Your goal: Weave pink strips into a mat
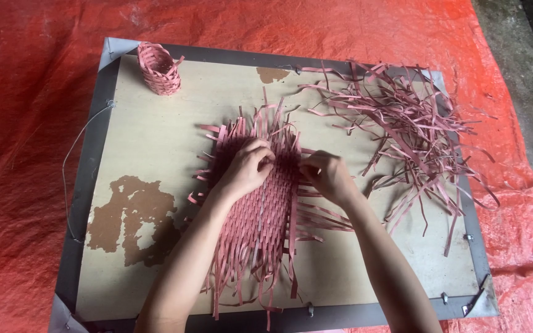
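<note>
A red tarp (44, 154) covers the ground, and on it sits a low board worktop (149, 135) w/ a grey metal rim and patches where the surface has peeled. The woven mat (260, 225) of pinkish-red strips lies mid-board, running toward the person, loose ends fanning out on all sides. Both hands work at its far end: left hand (246, 169) rests on the weave, fingers curled and pressed together over the strips; right hand (327, 176) is just beside it, fingers bunched, probably pinching a strip end, though the knuckles hide the tips so I can't say for sure. Risks: the far rows look loosest, so a hard pull could drag a strip out or open gaps; thin strips may crease or tear if bent sharply; forearms lying over the near part could shift finished rows or snag the free ends. The spare strip pile (414, 129) at right is tangled, so lifting one could drag others along. A small woven basket (159, 69) stands at the far left corner, well apart. Hidden: the weave under both hands, and the board's near edge, cut off by the frame.
</note>
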